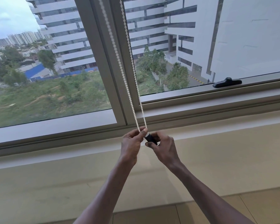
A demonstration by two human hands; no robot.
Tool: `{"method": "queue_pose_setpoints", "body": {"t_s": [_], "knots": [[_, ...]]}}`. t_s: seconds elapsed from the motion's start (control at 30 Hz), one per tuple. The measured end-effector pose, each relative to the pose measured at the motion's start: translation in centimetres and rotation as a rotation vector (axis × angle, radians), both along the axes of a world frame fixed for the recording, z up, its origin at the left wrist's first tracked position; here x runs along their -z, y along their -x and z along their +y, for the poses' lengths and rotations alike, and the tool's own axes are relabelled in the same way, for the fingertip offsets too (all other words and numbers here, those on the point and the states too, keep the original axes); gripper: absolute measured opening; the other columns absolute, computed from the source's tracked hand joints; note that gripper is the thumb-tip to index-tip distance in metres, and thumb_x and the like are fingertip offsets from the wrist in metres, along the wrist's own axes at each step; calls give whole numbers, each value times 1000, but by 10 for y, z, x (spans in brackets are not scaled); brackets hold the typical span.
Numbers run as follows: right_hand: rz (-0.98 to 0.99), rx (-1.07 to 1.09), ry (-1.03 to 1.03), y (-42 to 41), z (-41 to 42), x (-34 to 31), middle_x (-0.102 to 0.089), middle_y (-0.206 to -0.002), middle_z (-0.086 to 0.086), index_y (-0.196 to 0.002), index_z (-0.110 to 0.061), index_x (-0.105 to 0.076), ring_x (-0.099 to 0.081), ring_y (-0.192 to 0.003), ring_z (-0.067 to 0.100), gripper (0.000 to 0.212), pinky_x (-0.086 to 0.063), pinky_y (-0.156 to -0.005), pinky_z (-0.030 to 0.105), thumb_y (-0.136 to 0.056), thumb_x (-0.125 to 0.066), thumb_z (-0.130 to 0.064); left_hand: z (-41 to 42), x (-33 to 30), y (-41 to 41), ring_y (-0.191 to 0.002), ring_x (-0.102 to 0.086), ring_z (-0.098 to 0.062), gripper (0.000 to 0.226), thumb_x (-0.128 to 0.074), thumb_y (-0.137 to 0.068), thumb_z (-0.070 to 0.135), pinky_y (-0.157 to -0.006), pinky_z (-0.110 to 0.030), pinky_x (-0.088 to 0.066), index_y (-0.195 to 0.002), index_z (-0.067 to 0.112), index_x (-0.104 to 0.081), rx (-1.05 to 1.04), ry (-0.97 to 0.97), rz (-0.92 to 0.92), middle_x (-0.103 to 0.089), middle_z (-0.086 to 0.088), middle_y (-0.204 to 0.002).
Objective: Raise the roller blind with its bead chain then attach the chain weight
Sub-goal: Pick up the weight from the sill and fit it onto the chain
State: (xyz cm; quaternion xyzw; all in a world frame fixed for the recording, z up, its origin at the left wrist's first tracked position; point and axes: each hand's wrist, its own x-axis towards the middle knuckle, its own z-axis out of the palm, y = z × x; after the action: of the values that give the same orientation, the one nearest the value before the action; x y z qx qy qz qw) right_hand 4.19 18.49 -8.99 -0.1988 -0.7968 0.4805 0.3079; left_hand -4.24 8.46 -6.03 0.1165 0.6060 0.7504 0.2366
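Bead chain (128, 88) hangs before window mullion (103, 62); open room either side; black window handle (227, 82) well right.

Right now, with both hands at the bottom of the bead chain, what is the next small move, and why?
Probably seat the chain's bottom loop in the chain weight. The left hand pinches the bead chain right at the weight's top, the right hand grips the weight, and no blind fabric shows over the glass, so raising looks done.

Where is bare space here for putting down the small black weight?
The beige sill ledge is bare right of the hands, and left of them below the window frame. Crowded: where left hand and right hand hold bead chain and weight.
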Motion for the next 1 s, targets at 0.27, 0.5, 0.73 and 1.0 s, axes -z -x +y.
{"method": "queue_pose_setpoints", "body": {"t_s": [0.27,0.5,0.73,1.0], "knots": [[3,-68,-31,20,4,7,-73,-88,2,-99,-14,-72,-69,-83,11,19,-55,-74,26,-81,-69,-6,-3,4,0,-85,-71,-11,24,-80,-79,8,-72,-17,-53,-101,11,-74,-87,15,187,-76,-3,-90],[-45,-184,3,37,6,7,-73,-76,-4,-97,-16,-71,-69,-72,0,23,-49,-65,11,-85,-58,-2,-4,6,11,-86,-70,-18,29,-75,-80,-3,-76,-22,-55,-107,6,-72,-111,158,347,-75,-13,-97],[-73,-211,-12,53,2,5,-75,-79,-4,-95,-27,-69,-70,-74,0,30,-54,-69,26,-83,-56,-2,-9,7,25,-77,-71,-4,24,-79,-78,6,-70,-14,-53,-97,21,-74,-175,244,404,-76,2,-86],[-73,-186,-16,65,0,4,-77,-84,-4,-104,-19,-73,-71,-77,2,24,-56,-77,27,-83,-66,-10,-10,5,33,-85,-72,-14,26,-75,-81,2,-78,-21,-55,-105,13,-74,-185,257,397,-77,-3,-93]]}}
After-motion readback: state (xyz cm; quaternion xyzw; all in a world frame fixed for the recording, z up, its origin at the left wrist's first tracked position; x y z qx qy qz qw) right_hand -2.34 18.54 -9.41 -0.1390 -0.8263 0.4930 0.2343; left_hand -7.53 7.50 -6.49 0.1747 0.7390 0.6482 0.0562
